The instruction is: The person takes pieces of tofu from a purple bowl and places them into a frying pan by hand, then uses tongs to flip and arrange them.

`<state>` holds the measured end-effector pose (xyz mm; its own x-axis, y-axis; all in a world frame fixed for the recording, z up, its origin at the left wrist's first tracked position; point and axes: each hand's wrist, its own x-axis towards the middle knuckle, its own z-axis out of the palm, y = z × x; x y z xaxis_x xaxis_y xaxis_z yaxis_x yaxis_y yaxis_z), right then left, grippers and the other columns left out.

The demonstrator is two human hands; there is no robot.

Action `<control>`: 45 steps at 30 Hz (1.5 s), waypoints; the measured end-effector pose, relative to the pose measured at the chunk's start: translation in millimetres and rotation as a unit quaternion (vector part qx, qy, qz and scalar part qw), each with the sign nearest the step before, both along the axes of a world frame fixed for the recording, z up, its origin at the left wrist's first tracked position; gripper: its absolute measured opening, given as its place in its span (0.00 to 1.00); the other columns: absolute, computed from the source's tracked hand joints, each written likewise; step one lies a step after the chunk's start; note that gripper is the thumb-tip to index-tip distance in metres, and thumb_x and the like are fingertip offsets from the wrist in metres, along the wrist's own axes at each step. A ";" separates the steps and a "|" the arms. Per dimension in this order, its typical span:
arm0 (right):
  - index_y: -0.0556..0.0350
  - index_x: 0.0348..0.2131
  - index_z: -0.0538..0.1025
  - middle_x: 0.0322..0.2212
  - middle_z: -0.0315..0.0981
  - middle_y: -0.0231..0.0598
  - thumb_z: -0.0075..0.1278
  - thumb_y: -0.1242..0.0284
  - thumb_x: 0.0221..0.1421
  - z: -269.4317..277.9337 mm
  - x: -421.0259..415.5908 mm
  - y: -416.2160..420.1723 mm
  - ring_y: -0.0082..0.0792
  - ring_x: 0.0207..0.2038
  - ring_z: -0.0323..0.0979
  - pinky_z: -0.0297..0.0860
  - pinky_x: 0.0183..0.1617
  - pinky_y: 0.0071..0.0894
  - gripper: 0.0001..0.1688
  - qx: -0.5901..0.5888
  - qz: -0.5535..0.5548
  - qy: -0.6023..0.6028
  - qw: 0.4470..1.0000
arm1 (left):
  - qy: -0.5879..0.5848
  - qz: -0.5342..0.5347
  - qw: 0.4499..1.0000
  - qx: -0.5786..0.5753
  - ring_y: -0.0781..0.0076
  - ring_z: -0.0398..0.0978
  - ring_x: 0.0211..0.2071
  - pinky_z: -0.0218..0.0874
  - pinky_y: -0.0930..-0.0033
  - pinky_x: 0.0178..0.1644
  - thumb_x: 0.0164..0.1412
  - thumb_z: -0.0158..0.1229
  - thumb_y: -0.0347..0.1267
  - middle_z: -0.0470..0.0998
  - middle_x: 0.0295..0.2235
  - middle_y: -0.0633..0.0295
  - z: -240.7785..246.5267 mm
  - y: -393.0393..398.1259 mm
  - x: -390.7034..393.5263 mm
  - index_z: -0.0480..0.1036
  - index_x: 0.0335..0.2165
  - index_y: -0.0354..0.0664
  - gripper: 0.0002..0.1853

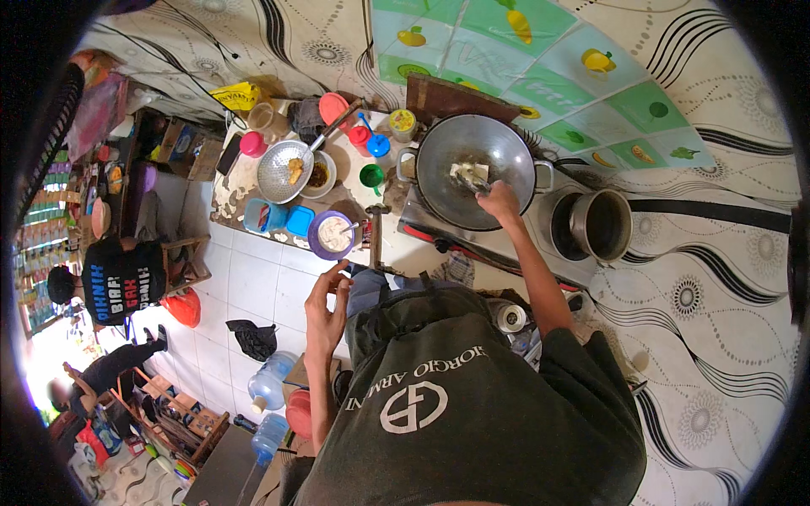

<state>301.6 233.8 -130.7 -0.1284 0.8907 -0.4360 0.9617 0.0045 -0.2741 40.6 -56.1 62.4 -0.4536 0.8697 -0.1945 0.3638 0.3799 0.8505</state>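
My right hand (501,203) grips a metal utensil (473,183) whose working end is down in a large wok (506,145) on the gas stove (421,218). Pale pieces of food (479,171) lie at the wok's bottom, partly covered by the utensil. With its fingers loosely bent and apart, my left hand (328,303) holds nothing. It hovers by the table edge, just below a purple bowl (314,243) of creamy white batter (333,233) with a spoon in it.
A perforated metal strainer (272,161) holding a fried piece (295,169) rests beside a bowl of dark sauce (318,176). Pots (604,224) stand right of the wok. A black plastic bag (252,338) and water jugs (272,382) are on the left. Two people (123,278) sit farther off.
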 end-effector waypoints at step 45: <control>0.65 0.21 0.74 0.16 0.72 0.49 0.56 0.60 0.49 -67.4 -20.5 -30.2 0.39 0.19 0.74 0.69 0.23 0.39 0.22 0.068 -0.158 0.142 0.975 | -0.003 -0.015 0.999 -0.036 0.72 0.72 0.33 0.63 0.70 0.42 0.60 0.46 0.21 0.74 0.31 0.58 8.3 8.8 4.7 0.69 0.48 0.37 0.17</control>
<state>281.1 203.7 -198.1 0.0632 0.9526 -0.2977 0.8068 -0.2243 -0.5466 45.4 -47.3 70.7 -0.4264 0.8662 -0.2606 0.3705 0.4301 0.8233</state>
